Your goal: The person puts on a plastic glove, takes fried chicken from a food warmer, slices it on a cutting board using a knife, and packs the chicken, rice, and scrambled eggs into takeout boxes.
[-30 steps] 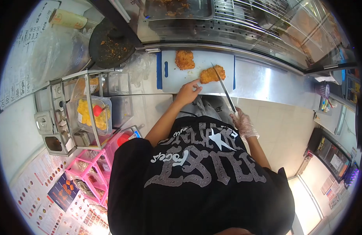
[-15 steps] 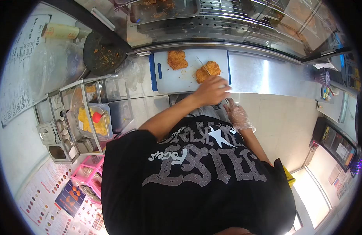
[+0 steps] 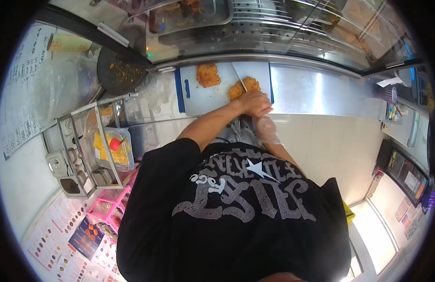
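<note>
Clear plastic tub point(image 3: 127, 163), within the metal rack point(image 3: 116, 174) at left: yellow pieces point(image 3: 102, 146), a red item point(image 3: 115, 144) among them. Steel containers point(image 3: 59, 165), outer side of the same rack; contents too dim to tell. Round dark pan point(image 3: 106, 63), beyond the rack: brown crumbs point(image 3: 122, 75) scattered over the base. Metal tray point(image 3: 220, 16), inside the glass-fronted case point(image 3: 274, 40) at top: browned pieces and crumbs. Purple cup point(image 3: 389, 94), far right. White cutting board point(image 3: 198, 101), blue along both ends, just in front of the case: two breaded, fried pieces. Left piece point(image 3: 208, 76), near the handle slot, crumbs just beside. Right piece point(image 3: 238, 89), towards the board's right end, near edge partly behind the left hand point(image 3: 255, 103) — knife point(image 3: 238, 76) slantwise across, tip towards the case. Left hand bare: fingers bent and close together over the line of the knife, exact contact hidden. Right hand point(image 3: 265, 129), in a clear plastic glove, just below and partly covered by the left; state of its fingers impossible to tell. Steel counter point(image 3: 311, 98), right of the board, bright with reflections. Pale tiled floor point(image 3: 302, 150) below. Handwritten sheet point(image 3: 15, 94), left wall; pink rack point(image 3: 107, 207) and pictured menu sheets point(image 3: 53, 244), lower left.
</note>
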The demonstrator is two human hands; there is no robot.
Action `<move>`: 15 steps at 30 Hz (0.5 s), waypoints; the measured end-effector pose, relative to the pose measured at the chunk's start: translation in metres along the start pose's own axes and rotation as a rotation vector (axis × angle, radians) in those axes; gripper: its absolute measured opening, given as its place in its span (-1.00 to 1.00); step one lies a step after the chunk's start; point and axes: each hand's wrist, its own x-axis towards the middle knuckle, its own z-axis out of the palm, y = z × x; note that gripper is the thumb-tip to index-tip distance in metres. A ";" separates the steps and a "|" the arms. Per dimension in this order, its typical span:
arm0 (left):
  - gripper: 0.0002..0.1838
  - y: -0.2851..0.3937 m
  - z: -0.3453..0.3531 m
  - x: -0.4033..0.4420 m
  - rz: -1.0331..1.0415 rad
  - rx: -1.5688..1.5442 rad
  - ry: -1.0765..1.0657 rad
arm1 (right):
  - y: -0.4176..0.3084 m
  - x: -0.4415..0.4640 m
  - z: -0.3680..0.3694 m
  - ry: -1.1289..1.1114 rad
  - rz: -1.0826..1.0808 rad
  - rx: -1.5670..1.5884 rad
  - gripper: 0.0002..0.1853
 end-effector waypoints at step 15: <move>-0.65 0.055 0.013 0.025 0.131 0.076 0.083 | 0.007 -0.057 -0.017 0.018 0.127 -0.020 -0.73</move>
